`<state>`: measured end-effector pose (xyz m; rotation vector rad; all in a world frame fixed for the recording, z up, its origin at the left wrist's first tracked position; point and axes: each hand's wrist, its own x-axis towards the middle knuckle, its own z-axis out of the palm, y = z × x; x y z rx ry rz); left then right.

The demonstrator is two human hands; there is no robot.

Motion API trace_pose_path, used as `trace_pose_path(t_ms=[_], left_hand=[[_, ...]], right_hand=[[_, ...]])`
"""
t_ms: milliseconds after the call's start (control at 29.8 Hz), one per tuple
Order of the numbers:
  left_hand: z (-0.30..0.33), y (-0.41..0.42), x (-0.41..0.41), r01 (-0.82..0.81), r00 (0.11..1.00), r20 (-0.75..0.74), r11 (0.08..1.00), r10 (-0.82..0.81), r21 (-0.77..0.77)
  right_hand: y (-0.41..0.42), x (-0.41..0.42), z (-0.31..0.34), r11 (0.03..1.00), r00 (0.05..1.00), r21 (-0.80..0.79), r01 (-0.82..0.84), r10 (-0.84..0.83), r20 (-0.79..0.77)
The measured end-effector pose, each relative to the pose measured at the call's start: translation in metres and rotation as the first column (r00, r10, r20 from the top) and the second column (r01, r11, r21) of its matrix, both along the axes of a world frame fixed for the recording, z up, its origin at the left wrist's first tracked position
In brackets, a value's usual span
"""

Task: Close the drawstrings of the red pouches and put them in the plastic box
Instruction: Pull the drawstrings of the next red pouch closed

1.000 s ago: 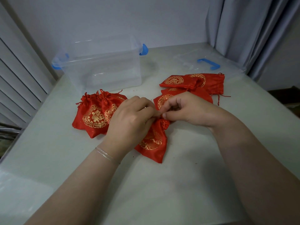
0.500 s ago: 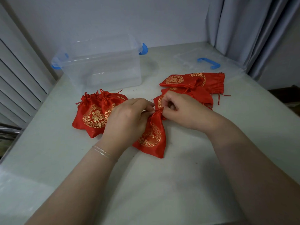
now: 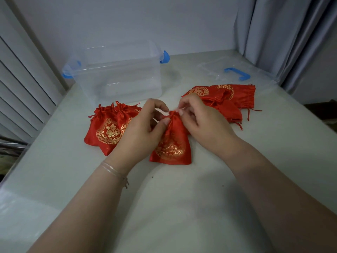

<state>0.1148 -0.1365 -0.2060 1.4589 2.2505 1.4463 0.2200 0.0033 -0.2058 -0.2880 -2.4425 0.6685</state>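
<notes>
Hands: left (image 3: 140, 132), right (image 3: 204, 125) fingers pinch one pouch (image 3: 171, 145) | box (image 3: 118, 77): one

The red pouch (image 3: 173, 141) is glossy satin-like cloth with shiny gold print, the plastic box (image 3: 118, 77) is clear smooth plastic with blue plastic latches (image 3: 165, 57) — and the table (image 3: 182, 207) looks pale, smooth, faintly mottled.

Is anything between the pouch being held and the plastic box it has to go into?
Nothing visible blocks the way. The pouch, gripped at its neck by the left hand and right hand, has bare table between it and the plastic box, which stands open; its lid lies off right.
</notes>
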Motion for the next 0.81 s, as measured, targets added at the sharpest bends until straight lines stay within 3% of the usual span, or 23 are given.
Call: trace_pose_path(t_ms=[101,202,336,437,571,706,806], left_hand=[[0.002,-0.002,-0.009,-0.23,0.973,0.046,0.97,0.227,0.079],[0.003,-0.009,-0.03,-0.466,0.884,0.039,0.874,0.466,0.138],[-0.003,-0.018,-0.052,-0.605,0.794,0.116,0.759,0.597,0.239],[-0.004,-0.018,-0.056,-0.595,0.803,0.2,0.736,0.562,0.321],[0.006,-0.009,-0.043,-0.49,0.87,0.267,0.783,0.414,0.382],[0.004,0.007,-0.046,-0.526,0.825,0.402,0.8,0.397,0.288],[-0.002,0.011,-0.055,-0.476,0.864,0.26,0.869,0.432,0.136]], right_hand=[[0.01,0.0,-0.004,0.98,0.999,-0.196,0.037,-0.041,-0.017],[0.018,0.001,-0.008,0.963,0.993,-0.242,0.117,-0.114,0.026],[0.027,0.001,-0.011,0.931,0.966,-0.261,0.256,-0.236,0.107],[0.031,-0.001,-0.015,0.911,0.951,-0.282,0.299,-0.262,0.163],[0.031,-0.004,-0.017,0.899,0.943,-0.302,0.317,-0.264,0.205],[0.033,-0.005,-0.017,0.885,0.928,-0.299,0.356,-0.297,0.223],[0.036,-0.005,-0.017,0.879,0.898,-0.222,0.423,-0.374,0.23]])
